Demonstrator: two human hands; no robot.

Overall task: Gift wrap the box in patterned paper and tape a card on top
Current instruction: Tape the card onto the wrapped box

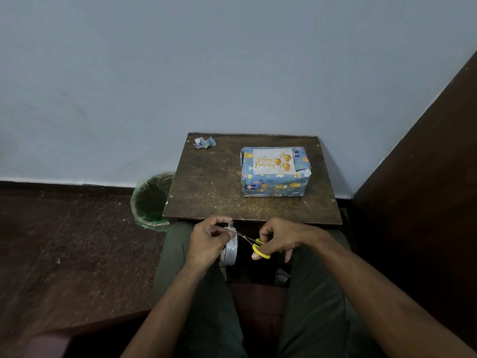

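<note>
A box wrapped in blue patterned paper point(276, 186) stands on the right half of a small brown table point(206, 187). A white "Happy Birthday" card point(273, 161) with gold balloons lies on its top. Below the table's near edge, over my lap, my left hand point(209, 241) holds a roll of clear tape point(229, 250) and pinches a pulled-out strip. My right hand point(281, 237) grips yellow-handled scissors point(259, 249), whose thin blades reach left to the tape strip.
A crumpled scrap of patterned paper point(204, 142) lies at the table's far left corner. A bin lined with a green bag point(151, 200) stands on the floor left of the table. A pale wall is behind, a dark wooden panel point(426, 177) to the right.
</note>
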